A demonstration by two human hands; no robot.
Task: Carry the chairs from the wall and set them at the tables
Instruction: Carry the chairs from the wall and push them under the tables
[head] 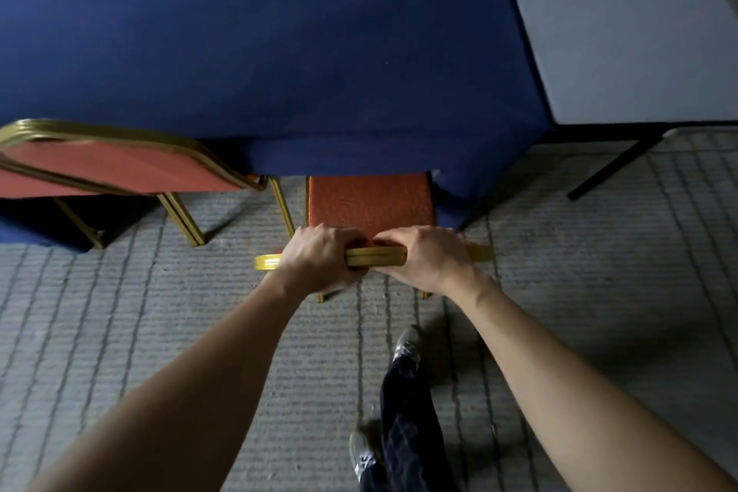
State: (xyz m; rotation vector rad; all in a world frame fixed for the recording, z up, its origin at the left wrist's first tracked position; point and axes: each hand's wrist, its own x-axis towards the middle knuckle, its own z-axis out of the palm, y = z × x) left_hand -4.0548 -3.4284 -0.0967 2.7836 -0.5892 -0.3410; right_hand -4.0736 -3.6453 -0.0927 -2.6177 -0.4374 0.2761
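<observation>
A chair with a gold frame and an orange-red seat (369,204) stands straight ahead of me, its seat partly tucked under the table with the blue cloth (259,60). My left hand (319,258) and my right hand (429,256) both grip the gold top rail of its backrest, side by side. A second chair of the same kind (116,166) stands to the left at the same table, its red back facing me.
A bare white table (623,32) with black legs adjoins the blue one on the right. Grey striped carpet (599,292) covers the floor. My legs and shoes show below the chair, near the lower middle.
</observation>
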